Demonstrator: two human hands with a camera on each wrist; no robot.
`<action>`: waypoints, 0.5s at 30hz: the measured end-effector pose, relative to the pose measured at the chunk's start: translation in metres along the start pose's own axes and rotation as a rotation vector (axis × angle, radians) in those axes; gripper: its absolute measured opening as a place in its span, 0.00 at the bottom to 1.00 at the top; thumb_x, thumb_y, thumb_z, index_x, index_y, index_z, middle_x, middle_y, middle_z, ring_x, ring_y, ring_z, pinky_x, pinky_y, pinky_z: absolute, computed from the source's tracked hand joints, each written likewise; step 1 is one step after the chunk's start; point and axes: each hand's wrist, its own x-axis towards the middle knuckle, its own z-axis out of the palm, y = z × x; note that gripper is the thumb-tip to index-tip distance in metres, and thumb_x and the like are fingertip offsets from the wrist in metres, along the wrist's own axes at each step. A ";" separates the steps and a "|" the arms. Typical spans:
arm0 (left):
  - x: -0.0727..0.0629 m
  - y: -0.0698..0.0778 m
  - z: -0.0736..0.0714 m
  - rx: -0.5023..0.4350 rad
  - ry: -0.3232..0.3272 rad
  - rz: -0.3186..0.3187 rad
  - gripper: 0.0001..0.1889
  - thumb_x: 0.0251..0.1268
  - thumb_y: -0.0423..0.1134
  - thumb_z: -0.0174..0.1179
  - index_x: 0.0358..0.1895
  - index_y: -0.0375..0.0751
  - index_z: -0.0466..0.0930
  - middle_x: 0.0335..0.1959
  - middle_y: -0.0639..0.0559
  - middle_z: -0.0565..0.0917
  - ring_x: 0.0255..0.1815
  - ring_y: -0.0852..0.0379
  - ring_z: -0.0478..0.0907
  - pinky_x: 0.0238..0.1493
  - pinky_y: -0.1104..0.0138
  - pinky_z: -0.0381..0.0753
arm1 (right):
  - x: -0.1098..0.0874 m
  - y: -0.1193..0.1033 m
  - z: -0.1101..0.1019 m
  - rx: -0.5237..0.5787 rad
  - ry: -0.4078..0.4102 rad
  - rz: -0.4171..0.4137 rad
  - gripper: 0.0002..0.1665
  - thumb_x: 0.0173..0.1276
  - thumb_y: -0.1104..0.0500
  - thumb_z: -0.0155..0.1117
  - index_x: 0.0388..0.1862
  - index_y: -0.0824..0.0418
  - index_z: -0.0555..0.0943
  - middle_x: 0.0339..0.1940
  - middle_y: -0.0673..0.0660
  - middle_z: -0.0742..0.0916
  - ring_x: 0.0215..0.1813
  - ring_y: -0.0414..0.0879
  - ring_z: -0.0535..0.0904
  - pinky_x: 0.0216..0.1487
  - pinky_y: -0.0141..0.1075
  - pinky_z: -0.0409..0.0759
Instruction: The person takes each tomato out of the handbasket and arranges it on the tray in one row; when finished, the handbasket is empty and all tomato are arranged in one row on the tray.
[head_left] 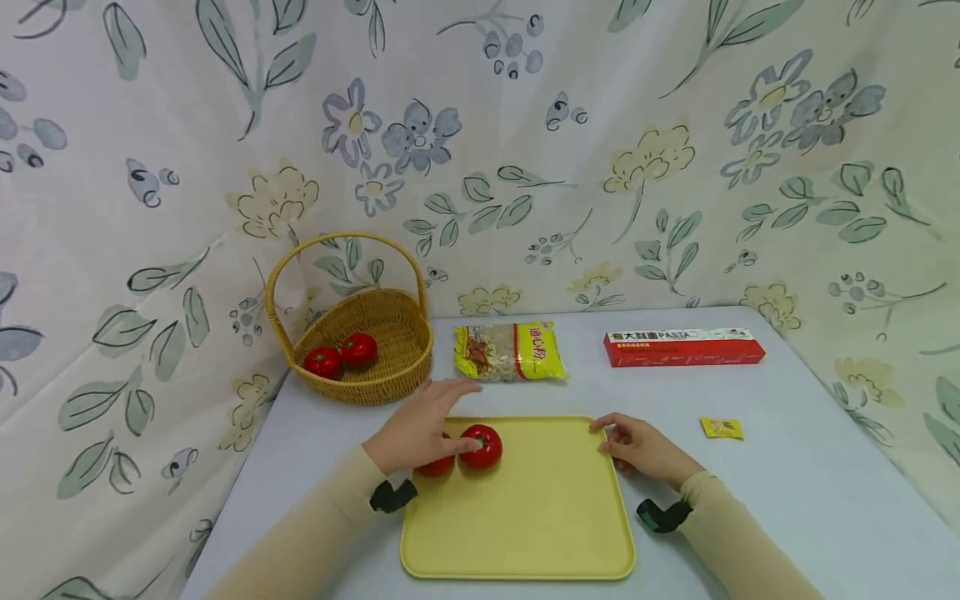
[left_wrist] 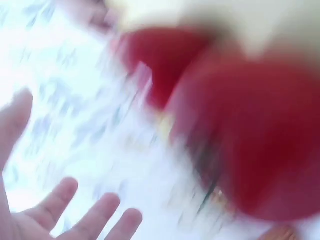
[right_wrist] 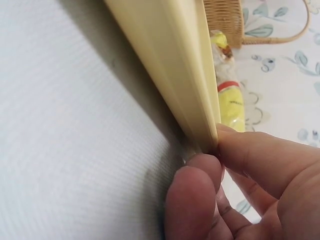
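Two red tomatoes lie side by side in the back left corner of the yellow tray [head_left: 540, 508]. Over the left tomato [head_left: 435, 467] reaches my left hand [head_left: 420, 429], fingers spread, its thumb in front of the right tomato [head_left: 483, 446]; contact cannot be told. In the left wrist view the tomatoes [left_wrist: 270, 145] are blurred, and the fingers [left_wrist: 97, 215] are apart with nothing between them. At the tray's back right corner, my right hand [head_left: 637, 446] pinches the rim [right_wrist: 185, 85] between thumb and fingers, as the right wrist view shows.
A wicker basket [head_left: 390, 333] with two tomatoes [head_left: 341, 354] stands at the back left. Along the back lie a yellow pasta bag [head_left: 510, 352] and a red pasta box [head_left: 682, 350]. A small yellow packet [head_left: 722, 428] lies right of the tray. A floral cloth [head_left: 525, 167] hangs behind.
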 end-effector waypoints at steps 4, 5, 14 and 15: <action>0.003 -0.016 -0.047 -0.113 0.110 -0.044 0.45 0.62 0.53 0.77 0.79 0.46 0.64 0.78 0.45 0.69 0.78 0.41 0.64 0.77 0.42 0.62 | 0.001 0.000 -0.002 -0.001 0.002 -0.013 0.20 0.78 0.58 0.66 0.65 0.59 0.78 0.35 0.57 0.79 0.30 0.50 0.77 0.31 0.35 0.78; 0.003 -0.022 -0.058 -0.133 0.128 -0.055 0.46 0.62 0.52 0.77 0.80 0.45 0.63 0.78 0.45 0.68 0.78 0.41 0.63 0.76 0.42 0.63 | 0.002 0.001 -0.002 0.002 0.001 -0.014 0.20 0.78 0.58 0.66 0.65 0.59 0.78 0.35 0.57 0.79 0.30 0.50 0.77 0.31 0.35 0.78; 0.001 -0.098 -0.114 -0.285 0.185 -0.220 0.40 0.72 0.51 0.69 0.79 0.43 0.61 0.77 0.39 0.67 0.79 0.39 0.60 0.78 0.40 0.57 | 0.003 0.005 0.001 0.020 -0.004 0.014 0.21 0.77 0.56 0.68 0.65 0.58 0.78 0.35 0.57 0.80 0.31 0.50 0.78 0.32 0.36 0.79; 0.002 -0.108 -0.116 -0.287 0.186 -0.242 0.39 0.73 0.51 0.68 0.79 0.43 0.62 0.77 0.38 0.67 0.79 0.38 0.61 0.78 0.40 0.58 | 0.003 0.005 0.001 0.019 -0.004 0.007 0.21 0.77 0.56 0.68 0.65 0.58 0.78 0.35 0.57 0.79 0.31 0.50 0.78 0.32 0.36 0.79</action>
